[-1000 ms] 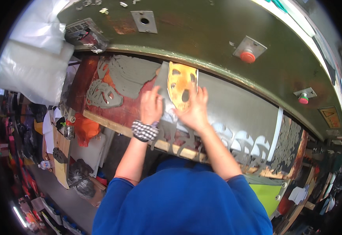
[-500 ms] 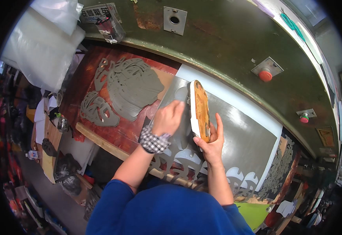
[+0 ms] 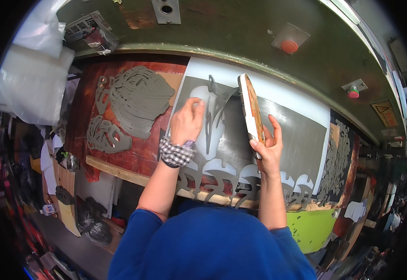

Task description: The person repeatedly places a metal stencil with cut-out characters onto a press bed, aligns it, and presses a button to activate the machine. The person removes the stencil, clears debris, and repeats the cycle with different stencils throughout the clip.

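Note:
My right hand (image 3: pixel 269 144) grips the lower end of a sole-shaped cutting die (image 3: pixel 251 109), held upright on edge, white-rimmed with an orange-brown inside. To its left, a thin, twisted dark grey cut-out piece (image 3: pixel 211 116) is in the air over the sheet, close to my left hand (image 3: pixel 188 122). The left hand's fingers are bent and slightly apart, and I see no contact with the piece. Under both hands lies a grey sheet (image 3: pixel 292 123) on a pale board (image 3: pixel 278 88). Sole-shaped gaps and curved leftover strips (image 3: pixel 220 175) run along its near edge.
Grey offcuts (image 3: pixel 138 100) are piled on the red board (image 3: pixel 147 161) at left. More scraps (image 3: pixel 336 163) lie at right. A green machine beam (image 3: pixel 231 28) with a red button (image 3: pixel 289 45) crosses the far side. A wooden strip (image 3: pixel 115 170) edges the table.
The die has moved right and turned more edge-on. My left hand has moved left, away from it. The grey piece now shows between them. The whole view has shifted a little.

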The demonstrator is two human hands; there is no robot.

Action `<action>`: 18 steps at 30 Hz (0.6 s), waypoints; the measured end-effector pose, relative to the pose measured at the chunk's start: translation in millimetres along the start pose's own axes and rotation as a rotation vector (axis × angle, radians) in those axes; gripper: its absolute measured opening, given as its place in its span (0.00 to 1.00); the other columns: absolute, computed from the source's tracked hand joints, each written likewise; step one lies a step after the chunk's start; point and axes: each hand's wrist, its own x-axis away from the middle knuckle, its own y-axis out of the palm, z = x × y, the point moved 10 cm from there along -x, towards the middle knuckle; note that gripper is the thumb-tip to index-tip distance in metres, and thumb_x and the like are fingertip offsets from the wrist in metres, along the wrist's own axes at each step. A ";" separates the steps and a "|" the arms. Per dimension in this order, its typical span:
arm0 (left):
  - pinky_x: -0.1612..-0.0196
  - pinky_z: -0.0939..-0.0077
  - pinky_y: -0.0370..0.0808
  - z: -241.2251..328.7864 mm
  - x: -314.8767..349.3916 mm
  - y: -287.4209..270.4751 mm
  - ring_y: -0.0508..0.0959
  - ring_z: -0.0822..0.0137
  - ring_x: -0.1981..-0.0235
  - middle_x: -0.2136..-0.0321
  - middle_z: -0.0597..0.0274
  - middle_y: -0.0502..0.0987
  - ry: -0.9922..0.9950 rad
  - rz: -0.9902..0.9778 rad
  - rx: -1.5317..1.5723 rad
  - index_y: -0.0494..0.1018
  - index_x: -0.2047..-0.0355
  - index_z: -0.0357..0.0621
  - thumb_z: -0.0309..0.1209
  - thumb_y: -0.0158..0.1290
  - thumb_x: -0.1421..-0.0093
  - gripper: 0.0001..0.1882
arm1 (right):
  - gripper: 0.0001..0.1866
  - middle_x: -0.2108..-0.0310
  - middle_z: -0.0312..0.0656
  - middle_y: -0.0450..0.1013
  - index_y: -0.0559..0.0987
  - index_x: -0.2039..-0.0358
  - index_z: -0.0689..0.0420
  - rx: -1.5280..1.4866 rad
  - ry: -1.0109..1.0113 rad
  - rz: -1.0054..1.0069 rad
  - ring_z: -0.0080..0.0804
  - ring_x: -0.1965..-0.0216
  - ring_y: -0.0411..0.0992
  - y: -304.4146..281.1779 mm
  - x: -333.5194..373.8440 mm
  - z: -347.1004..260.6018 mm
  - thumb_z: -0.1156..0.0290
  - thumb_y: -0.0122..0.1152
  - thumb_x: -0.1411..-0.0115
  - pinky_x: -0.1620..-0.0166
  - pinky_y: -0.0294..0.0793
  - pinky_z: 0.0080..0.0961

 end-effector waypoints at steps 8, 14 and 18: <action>0.74 0.61 0.70 15.2 -15.3 12.6 0.75 0.50 0.79 0.83 0.48 0.73 0.100 -0.127 -0.104 0.72 0.72 0.35 0.38 0.53 0.39 0.15 | 0.47 0.48 0.56 0.67 0.54 0.36 0.58 -0.337 0.050 -0.086 0.37 0.50 0.70 0.3 12.4 -15.0 0.80 0.66 0.57 0.50 0.72 0.24; 0.75 0.73 0.72 -56.0 -5.2 1.5 0.77 0.70 0.83 0.83 0.55 0.76 -0.227 -0.243 -0.066 0.75 0.71 0.33 0.38 0.56 0.40 0.16 | 0.41 0.45 0.58 0.64 0.55 0.40 0.56 -0.080 -0.125 0.074 0.36 0.51 0.71 -29.4 22.3 -35.1 0.80 0.65 0.53 0.50 0.70 0.25; 0.76 0.74 0.71 -64.1 -5.9 4.0 0.77 0.69 0.83 0.83 0.55 0.76 -0.198 -0.229 -0.059 0.74 0.73 0.33 0.35 0.56 0.40 0.14 | 0.37 0.51 0.53 0.70 0.57 0.42 0.57 -0.267 -0.129 0.120 0.32 0.57 0.72 -45.9 28.8 -33.0 0.81 0.63 0.51 0.51 0.71 0.24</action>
